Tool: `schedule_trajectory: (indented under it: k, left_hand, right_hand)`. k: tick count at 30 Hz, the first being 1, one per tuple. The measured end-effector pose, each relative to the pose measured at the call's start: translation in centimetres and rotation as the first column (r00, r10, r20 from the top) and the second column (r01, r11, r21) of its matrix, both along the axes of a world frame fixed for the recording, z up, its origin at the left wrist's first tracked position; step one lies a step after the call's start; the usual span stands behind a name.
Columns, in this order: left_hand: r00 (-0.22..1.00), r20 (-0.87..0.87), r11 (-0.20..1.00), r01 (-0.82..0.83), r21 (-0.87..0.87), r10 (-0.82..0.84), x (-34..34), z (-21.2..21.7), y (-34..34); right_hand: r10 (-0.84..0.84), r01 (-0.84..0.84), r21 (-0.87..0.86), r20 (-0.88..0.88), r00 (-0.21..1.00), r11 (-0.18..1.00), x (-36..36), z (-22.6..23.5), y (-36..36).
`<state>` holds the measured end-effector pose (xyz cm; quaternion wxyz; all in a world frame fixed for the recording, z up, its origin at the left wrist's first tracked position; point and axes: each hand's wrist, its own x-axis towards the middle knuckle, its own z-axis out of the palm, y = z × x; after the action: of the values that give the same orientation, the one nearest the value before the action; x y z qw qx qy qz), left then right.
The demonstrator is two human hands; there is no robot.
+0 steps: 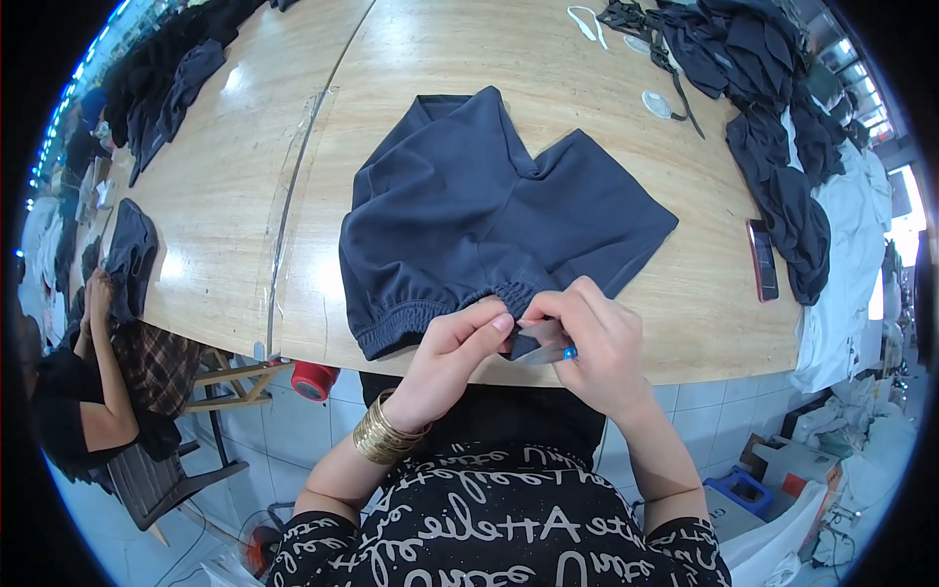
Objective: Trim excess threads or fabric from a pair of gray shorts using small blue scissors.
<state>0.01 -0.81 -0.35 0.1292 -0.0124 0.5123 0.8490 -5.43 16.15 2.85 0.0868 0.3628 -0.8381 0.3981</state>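
Our left hand (465,344) pinches the gathered waistband (403,321) at six o'clock on the navy shorts (440,210), which lie on the wooden table (709,328), twelve o'clock from us. Our right hand (599,338), curled, grips metal thread snips (540,346). White cursive lettering (509,529) covers our black shirt (469,550) at six o'clock.

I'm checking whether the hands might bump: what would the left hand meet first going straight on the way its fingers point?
Most likely the right hand, close ahead of the left hand; depth is unclear, so the gathered waistband may come first.
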Motion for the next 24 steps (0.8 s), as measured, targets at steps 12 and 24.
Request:
schedule_trajectory:
  k: [12,24]
  left_hand:
    - [0.988,0.093,0.984,-0.135,0.116,0.125,-0.1,-0.1,0.3]
    - [0.972,0.033,0.969,-0.235,0.076,0.233,-0.3,1.3,0.2]
  right_hand:
    - [-0.003,0.039,-0.148,0.235,0.972,0.988,0.6,2.2,0.5]
    - [-0.08,0.18,-0.183,0.454,0.888,0.967,0.3,1.0,0.3]
